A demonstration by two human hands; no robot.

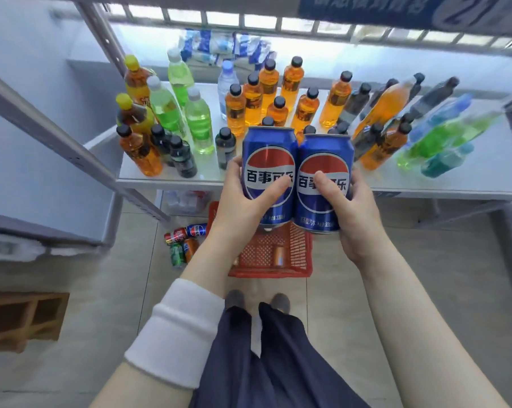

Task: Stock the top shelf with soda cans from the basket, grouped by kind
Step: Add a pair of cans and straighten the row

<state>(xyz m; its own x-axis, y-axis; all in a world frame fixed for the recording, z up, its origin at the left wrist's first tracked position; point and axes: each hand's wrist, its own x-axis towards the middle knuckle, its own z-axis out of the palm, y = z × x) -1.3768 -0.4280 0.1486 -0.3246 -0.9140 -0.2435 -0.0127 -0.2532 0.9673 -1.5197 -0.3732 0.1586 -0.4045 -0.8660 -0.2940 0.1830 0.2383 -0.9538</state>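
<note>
My left hand [243, 201] grips blue Pepsi can [269, 151], my right hand [347, 210] grips second Pepsi can [327, 159]; both upright, touching. Below, red basket [278, 257] on floor, loose cans [184, 241] just beside it; bottles [307, 108] crowd shelf [460, 178]

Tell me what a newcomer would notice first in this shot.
Dead centre, a blue cola can held in the left hand sits beside a second blue cola can held in the right hand. Behind them, a shelf is crowded with orange, green and dark bottles. Below, a red basket sits on the floor, with loose cans lying beside it.
</note>
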